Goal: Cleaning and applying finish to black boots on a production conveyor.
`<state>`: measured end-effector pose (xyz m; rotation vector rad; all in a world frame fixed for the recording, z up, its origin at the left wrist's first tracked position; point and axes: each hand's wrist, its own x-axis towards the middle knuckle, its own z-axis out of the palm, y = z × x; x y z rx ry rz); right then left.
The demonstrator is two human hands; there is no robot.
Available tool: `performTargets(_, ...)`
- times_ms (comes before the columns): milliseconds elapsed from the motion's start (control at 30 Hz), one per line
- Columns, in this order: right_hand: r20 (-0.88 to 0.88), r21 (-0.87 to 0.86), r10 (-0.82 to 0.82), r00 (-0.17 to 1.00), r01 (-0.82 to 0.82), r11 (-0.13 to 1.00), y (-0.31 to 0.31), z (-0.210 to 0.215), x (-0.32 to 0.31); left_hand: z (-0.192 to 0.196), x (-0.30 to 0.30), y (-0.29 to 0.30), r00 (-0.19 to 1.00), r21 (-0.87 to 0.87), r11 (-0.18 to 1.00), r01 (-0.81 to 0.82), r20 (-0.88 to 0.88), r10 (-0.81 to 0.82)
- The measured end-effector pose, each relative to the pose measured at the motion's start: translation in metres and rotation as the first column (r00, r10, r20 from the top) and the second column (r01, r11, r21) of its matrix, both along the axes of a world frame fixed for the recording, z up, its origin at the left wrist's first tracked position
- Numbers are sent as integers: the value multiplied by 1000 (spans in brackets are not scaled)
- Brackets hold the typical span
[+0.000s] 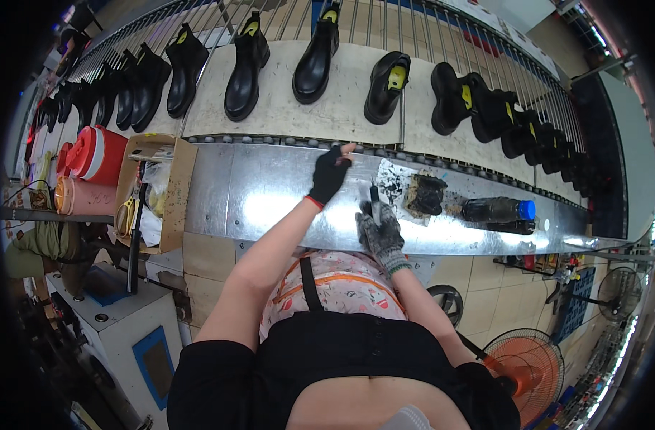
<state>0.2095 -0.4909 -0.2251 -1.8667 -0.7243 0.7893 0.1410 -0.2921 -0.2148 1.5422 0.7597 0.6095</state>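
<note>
My left hand [332, 175], in a black fingerless glove with a red cuff, hovers over the metal worktop near the far conveyor edge. Its bare fingers are loosely bent and apart, with nothing visible in them. On my right hand [380, 233] is a grey, black-smudged knit glove. It is closed around a slim black pen-like tool [375, 194] pointing away from me; its tip is too small to make out. Beyond that tool lies a white sheet [392, 179] with black stains. A black-stained block [425, 196] rests on the sheet's right side.
Black ankle boots [247, 75] stand in a row along the pale conveyor [349, 122]. A dark bottle [491, 210] with a blue cap lies on the metal worktop [263, 168] at right. At left are a cardboard box [173, 190] holding scissors [125, 217] and a red jug [102, 154].
</note>
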Motion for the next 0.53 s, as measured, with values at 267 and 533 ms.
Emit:
performTargets(267, 624, -105, 192, 758, -162, 981, 44, 45, 8, 20, -26, 39, 952, -654, 752, 81, 275, 136)
performTargets(533, 452, -365, 409, 792, -254, 896, 47, 38, 8, -31, -2, 103, 981, -560, 828, -22, 147, 125)
